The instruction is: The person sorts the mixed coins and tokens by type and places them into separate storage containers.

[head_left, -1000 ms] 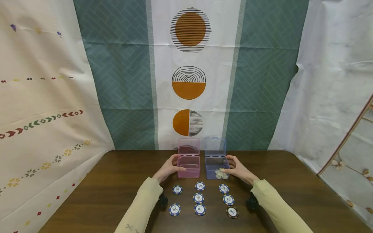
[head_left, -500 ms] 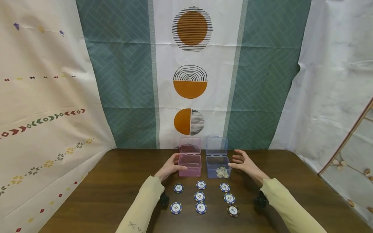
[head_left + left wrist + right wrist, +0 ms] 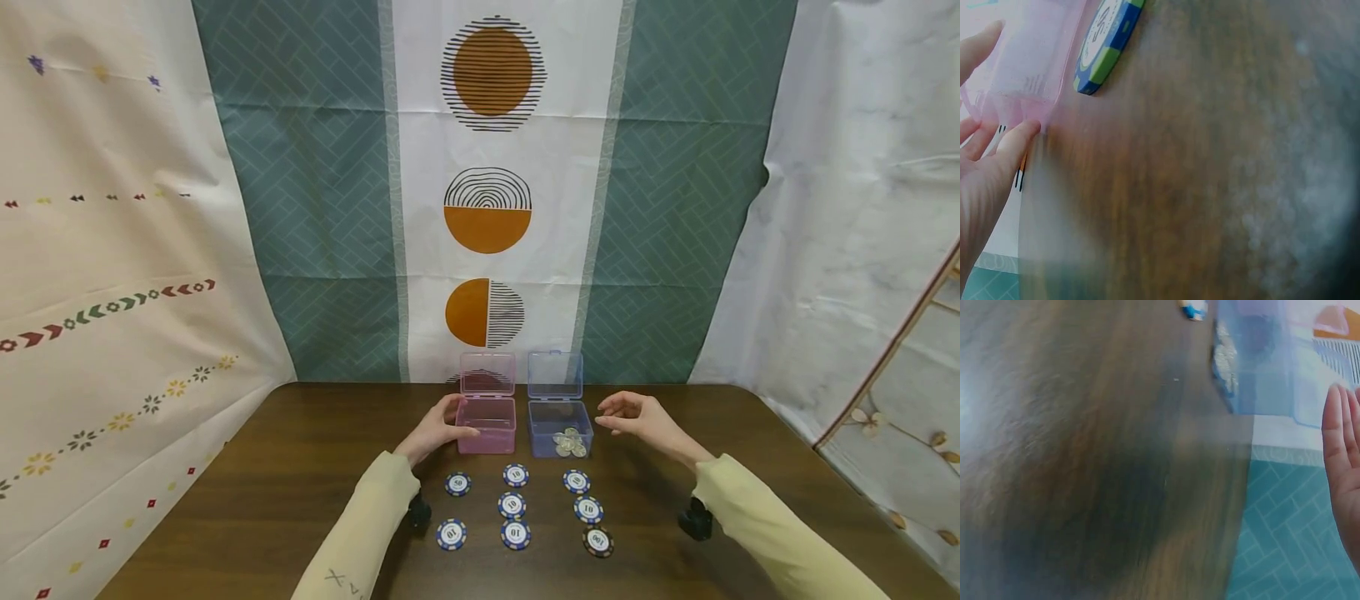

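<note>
- Curling round the near left side of the pink box (image 3: pixel 487 425), the left hand (image 3: pixel 433 431) is holding it, thumb lying along the front wall and fingers wrapping the side; the box is sitting on the wooden table (image 3: pixel 262 500) with its lid standing open behind it; in the left wrist view the fingertips (image 3: pixel 1019 134) are pressing against the pink wall (image 3: pixel 1029 56), with a blue chip marked 50 (image 3: pixel 1107 40) lying just beside the box.
- Hovering just to the right of the blue box (image 3: pixel 559 425), the right hand (image 3: pixel 637 415) is gripping nothing, its fingers loosely bent and apart from the box wall; the right wrist view is showing straightened fingers (image 3: pixel 1341 462) clear of the blue box (image 3: pixel 1260 356).
- Sitting directly right of the pink box, the blue box is holding a small heap of silvery coins (image 3: pixel 568 443) in its near right corner, lid open and upright.
- Lying nearer the person than both boxes, nine poker chips (image 3: pixel 512 505) are forming three rows; the dark chip (image 3: pixel 597 542) is lying at the near right.
- Hanging behind the table, a patterned curtain (image 3: pixel 487 208) is filling the background.
</note>
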Tool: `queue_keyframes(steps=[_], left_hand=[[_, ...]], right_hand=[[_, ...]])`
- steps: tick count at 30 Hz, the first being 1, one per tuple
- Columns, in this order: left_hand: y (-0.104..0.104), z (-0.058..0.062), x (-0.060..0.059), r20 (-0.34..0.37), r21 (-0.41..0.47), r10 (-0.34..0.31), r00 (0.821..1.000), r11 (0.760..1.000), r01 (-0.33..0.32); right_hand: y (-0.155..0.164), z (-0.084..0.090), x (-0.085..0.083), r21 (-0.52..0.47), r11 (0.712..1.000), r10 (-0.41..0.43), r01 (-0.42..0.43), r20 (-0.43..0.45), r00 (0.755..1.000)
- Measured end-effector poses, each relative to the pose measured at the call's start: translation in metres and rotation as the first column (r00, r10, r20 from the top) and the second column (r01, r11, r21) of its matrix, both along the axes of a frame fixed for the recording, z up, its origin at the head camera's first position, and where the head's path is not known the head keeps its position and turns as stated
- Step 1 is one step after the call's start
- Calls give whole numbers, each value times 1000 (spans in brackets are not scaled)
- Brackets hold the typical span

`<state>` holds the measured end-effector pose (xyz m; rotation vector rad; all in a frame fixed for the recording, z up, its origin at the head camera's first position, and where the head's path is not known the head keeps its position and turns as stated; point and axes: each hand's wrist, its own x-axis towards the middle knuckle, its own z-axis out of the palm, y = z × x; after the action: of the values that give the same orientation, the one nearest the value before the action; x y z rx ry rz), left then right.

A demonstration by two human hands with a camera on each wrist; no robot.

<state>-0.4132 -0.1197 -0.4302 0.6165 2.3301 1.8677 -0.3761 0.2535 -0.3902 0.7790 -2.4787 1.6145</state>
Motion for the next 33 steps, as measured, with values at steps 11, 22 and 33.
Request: queue_keyframes(steps=[11, 22, 33], left_hand=[[-3, 16, 11, -5, -43, -1, 1000, 999, 0], [-3, 21, 14, -11, -63, 5, 1000, 998, -5], [0, -4, -7, -19, -49, 35, 999, 998, -36]], right_hand=[[-8, -21, 5, 186, 965, 194, -186, -21, 981], [-17, -37, 3, 248, 922, 301, -297, 25, 953], [-20, -44, 5, 349, 887, 348, -302, -75, 935]])
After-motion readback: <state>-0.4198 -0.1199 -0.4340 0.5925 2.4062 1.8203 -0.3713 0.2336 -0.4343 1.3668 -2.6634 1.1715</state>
